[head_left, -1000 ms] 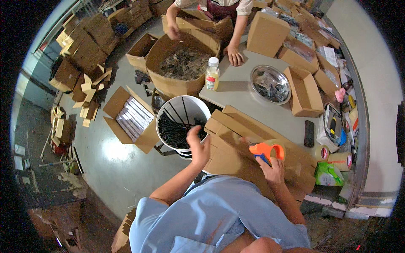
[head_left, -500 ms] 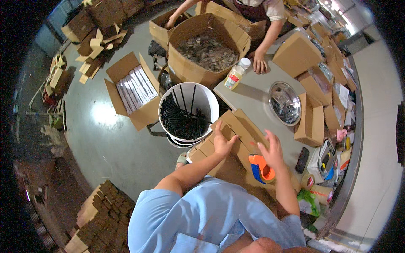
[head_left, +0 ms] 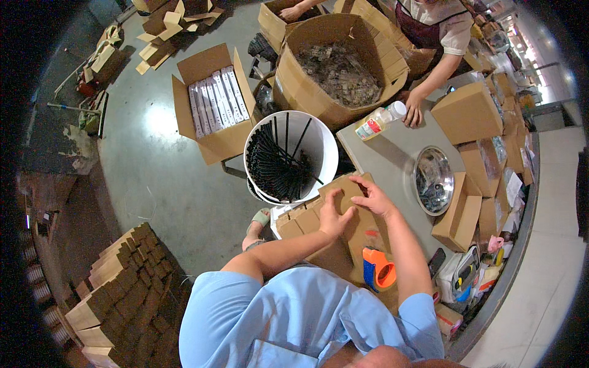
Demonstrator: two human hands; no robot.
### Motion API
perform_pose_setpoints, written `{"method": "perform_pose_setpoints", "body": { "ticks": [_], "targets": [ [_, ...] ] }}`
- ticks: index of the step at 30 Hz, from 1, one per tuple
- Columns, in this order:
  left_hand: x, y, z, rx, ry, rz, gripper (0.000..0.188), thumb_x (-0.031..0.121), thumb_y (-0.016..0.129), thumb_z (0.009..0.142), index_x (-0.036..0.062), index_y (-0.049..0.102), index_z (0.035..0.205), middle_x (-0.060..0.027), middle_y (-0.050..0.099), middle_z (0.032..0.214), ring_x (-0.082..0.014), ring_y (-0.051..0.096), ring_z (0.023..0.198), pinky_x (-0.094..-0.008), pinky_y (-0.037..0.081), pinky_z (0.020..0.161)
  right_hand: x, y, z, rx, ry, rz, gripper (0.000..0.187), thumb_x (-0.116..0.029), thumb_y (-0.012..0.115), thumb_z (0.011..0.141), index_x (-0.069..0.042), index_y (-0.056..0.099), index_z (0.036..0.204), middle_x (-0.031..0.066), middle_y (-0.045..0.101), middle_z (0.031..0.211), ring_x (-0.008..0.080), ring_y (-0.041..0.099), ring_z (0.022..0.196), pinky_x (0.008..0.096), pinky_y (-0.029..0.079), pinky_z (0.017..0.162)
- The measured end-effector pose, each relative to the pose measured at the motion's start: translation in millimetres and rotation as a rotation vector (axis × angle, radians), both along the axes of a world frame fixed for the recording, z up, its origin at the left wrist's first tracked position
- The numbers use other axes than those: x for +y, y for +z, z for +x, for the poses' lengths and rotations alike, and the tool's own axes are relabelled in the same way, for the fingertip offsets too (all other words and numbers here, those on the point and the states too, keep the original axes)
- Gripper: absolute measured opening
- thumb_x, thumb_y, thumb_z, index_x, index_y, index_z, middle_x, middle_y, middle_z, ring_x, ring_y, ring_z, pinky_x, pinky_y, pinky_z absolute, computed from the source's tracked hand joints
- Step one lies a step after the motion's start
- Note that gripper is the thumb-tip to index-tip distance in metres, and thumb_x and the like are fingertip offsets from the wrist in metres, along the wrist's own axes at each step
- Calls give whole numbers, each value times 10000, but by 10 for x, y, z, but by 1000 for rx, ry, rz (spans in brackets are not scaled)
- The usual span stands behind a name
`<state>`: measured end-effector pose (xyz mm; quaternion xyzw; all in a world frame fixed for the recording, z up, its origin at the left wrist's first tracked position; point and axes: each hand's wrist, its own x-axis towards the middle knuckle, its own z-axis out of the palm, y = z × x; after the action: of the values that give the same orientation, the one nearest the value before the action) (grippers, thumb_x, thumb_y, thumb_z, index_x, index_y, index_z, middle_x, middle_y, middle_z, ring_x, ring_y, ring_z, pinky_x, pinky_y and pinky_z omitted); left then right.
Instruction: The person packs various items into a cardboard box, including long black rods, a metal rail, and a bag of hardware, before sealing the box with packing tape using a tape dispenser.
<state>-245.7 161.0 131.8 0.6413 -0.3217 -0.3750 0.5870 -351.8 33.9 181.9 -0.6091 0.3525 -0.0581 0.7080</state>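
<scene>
A narrow brown cardboard box (head_left: 348,189) lies in front of me at the far end of a group of similar boxes. My left hand (head_left: 334,219) curls its fingers and thumb around its near left side. From the right, my right hand (head_left: 375,201) grips the same box, thumb toward me and fingers over the far edge. The undersides of the fingers are hidden. Nearer my body, an orange and blue tape dispenser (head_left: 368,273) rests on the cardboard beside my right forearm, touched by neither hand.
A white bucket (head_left: 330,154) of black rods stands just beyond the boxes. On the table (head_left: 392,156) are a bottle (head_left: 379,121), a steel bowl (head_left: 451,197) and an open carton (head_left: 461,214). Another person's hand (head_left: 413,109) rests at its far edge. Stacked cartons (head_left: 132,270) stand lower left.
My right hand has moved from above the tape dispenser up and left onto the box. My left hand has shifted slightly right, its fingers now curled in. The view has shifted too.
</scene>
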Motion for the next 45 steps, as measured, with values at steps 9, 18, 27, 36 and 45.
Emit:
{"method": "perform_pose_setpoints", "body": {
  "ticks": [9, 18, 27, 36, 45],
  "targets": [
    [15, 251, 147, -283, 1, 171, 610, 296, 733, 676, 38, 486, 1170, -232, 331, 1274, -377, 335, 1186, -445, 291, 998, 83, -133, 109, 275, -76, -273, 358, -200, 694, 769, -55, 625, 1090, 100, 540, 1208, 219, 498, 1117, 329, 376, 966],
    [-90, 297, 315, -555, -222, 295, 490, 446, 695, 681, 35, 669, 947, -246, 361, 1252, -379, 325, 1174, -430, 293, 979, 50, 74, 211, 573, 115, -883, 342, -355, 599, 824, -22, 662, 782, 132, 518, 1054, 302, 430, 1066, 400, 351, 936],
    [-257, 146, 463, -315, -445, 188, 266, 251, 724, 695, 53, 677, 866, -170, 565, 795, -332, 576, 747, -398, 467, 697, 1251, 1366, -782, 849, 126, -424, 358, -308, 613, 814, -126, 554, 1116, 166, 564, 1024, 322, 556, 950, 414, 449, 818],
    [-629, 128, 651, -268, -856, 115, 382, 180, 719, 728, 44, 589, 1061, -144, 610, 953, -272, 601, 870, -339, 483, 773, 2132, 937, -857, 875, -66, -730, 446, -259, 749, 684, -70, 508, 1008, 213, 505, 1013, 397, 524, 943, 460, 429, 794],
    [-907, -618, 519, -51, -1199, -165, 508, 148, 643, 751, 88, 476, 1228, -189, 488, 1141, -325, 473, 1080, -377, 403, 902, 1448, 686, -499, 249, -383, -771, 675, -46, 718, 629, -119, 334, 1180, 118, 453, 1035, 230, 487, 940, 372, 409, 851]
  ]
}}
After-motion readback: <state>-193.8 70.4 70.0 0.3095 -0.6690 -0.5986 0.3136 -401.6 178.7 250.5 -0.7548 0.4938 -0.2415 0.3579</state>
